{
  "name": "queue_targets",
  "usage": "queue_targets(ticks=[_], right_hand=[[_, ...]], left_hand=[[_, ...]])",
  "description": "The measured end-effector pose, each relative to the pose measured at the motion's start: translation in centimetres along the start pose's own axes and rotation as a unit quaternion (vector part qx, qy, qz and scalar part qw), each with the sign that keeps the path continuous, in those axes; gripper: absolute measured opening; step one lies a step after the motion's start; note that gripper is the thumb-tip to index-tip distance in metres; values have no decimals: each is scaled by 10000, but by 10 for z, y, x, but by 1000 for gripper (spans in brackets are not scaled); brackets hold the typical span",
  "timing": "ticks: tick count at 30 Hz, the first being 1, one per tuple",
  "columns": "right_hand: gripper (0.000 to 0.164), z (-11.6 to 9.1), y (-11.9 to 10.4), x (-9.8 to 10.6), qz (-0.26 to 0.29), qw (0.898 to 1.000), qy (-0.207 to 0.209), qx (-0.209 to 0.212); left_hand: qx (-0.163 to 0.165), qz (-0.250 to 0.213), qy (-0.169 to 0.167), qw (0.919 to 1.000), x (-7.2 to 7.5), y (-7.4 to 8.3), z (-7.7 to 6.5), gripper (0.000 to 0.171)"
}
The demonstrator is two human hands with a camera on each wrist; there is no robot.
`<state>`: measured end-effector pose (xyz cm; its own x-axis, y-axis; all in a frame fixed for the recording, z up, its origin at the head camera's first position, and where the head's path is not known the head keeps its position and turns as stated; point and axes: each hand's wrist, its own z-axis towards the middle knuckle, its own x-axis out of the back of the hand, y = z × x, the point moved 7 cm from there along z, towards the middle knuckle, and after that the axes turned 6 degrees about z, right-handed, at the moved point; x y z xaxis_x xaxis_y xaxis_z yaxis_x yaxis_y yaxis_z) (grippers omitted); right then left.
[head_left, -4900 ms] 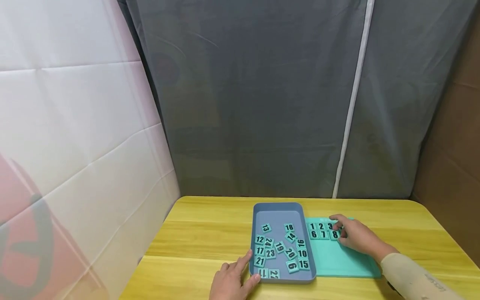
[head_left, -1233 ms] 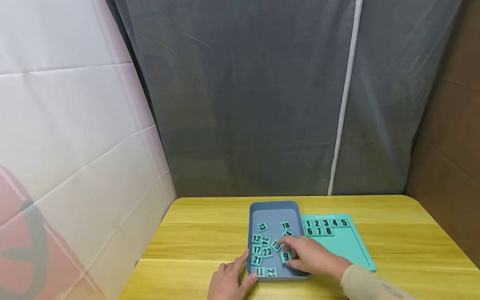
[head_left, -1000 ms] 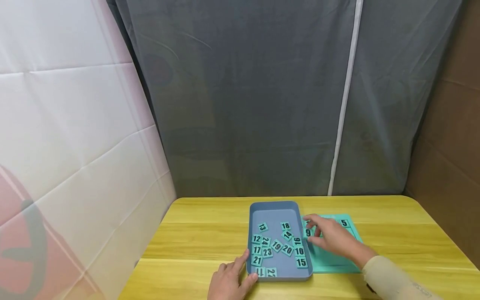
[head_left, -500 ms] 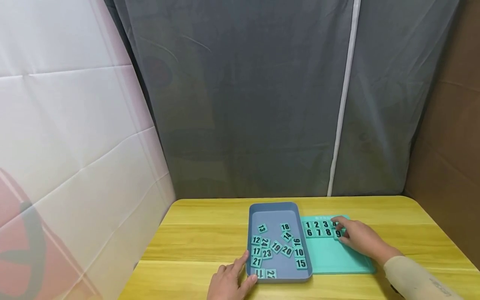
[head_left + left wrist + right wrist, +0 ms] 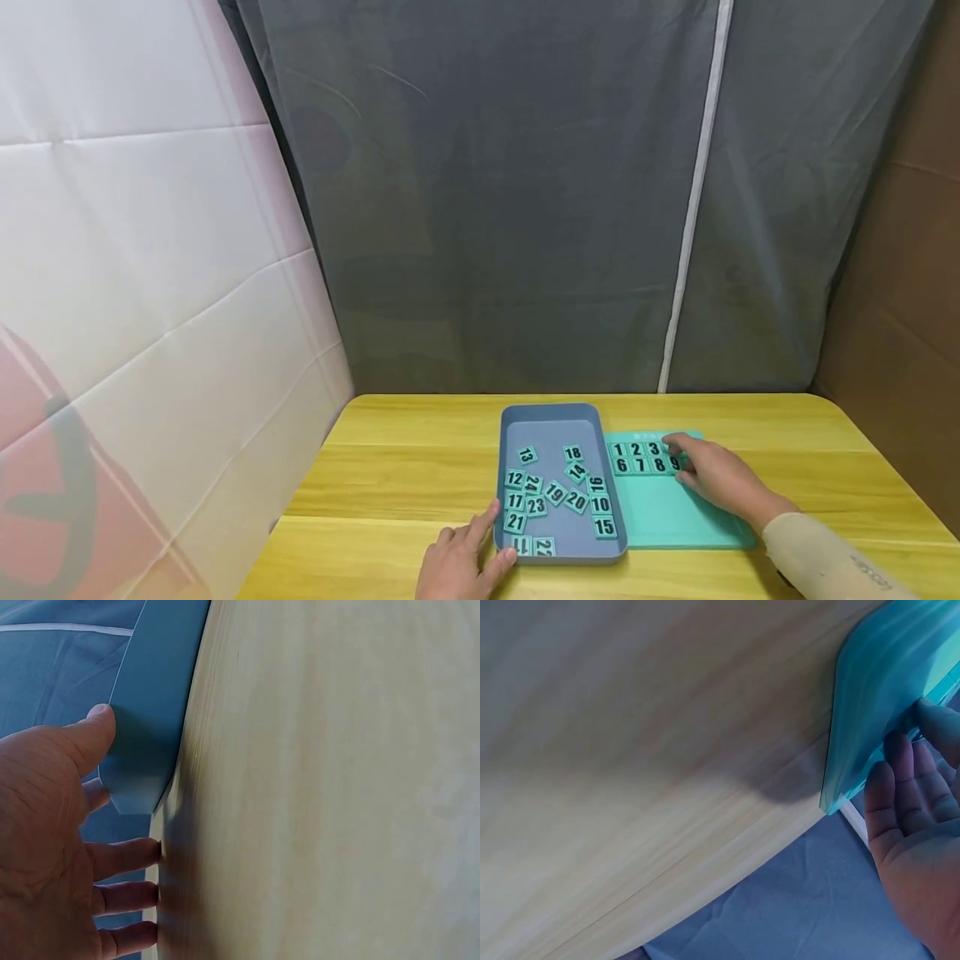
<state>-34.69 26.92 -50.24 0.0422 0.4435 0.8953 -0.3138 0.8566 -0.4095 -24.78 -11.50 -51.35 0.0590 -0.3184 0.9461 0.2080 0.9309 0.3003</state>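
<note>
In the head view a blue-grey tray (image 5: 551, 423) holds several loose number tiles, such as the 19 tile (image 5: 555, 492) and the 15 tile (image 5: 604, 527). My left hand (image 5: 459, 560) touches the tray's near left corner with thumb and forefinger, its fingers fairly straight. To the tray's right lies a turquoise board (image 5: 675, 521), with tiles 1 to 3 in its top row and 6 to 8 beneath. My right hand (image 5: 717, 475) pinches the 9 tile (image 5: 674, 464) beside the 8 tile (image 5: 657, 465), covering the right end of both rows.
Tray and board stand side by side on a yellow wood-grain table (image 5: 405, 467). A grey curtain (image 5: 487, 208) hangs behind it, a white cloth wall (image 5: 172, 250) rises at the left, and a brown panel (image 5: 907, 275) stands at the right.
My right hand has taken the 9 tile from the tray to the board's second row, where it now lines up with the 8. My left hand stays at the tray corner.
</note>
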Motion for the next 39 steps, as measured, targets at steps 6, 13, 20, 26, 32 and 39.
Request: queue_targets(ticks=[6,13,20,26,32,39], right_hand=[[50,-3,1,2,-145,9999,15,22],[52,-4,4,5,-221,9997,110,-24],[53,-2,2,2,-198,9996,96,-162],[51,-3,3,1,-131,9996,137,-203],[53,-3,2,1,-100,9996,123,-220],[54,-3,5,3,176,9991,47,-384]], left_hand=[[-17,26,22,10000,0,0,0,68],[-50,69,84,9999,1,-1,-1,68],[-94,52,88,9999,1,0,-1,68],[-85,36,100,9999,2,1,-2,68],[-36,24,86,10000,1,1,-2,68],[-61,38,143,9999,1,1,-2,68]])
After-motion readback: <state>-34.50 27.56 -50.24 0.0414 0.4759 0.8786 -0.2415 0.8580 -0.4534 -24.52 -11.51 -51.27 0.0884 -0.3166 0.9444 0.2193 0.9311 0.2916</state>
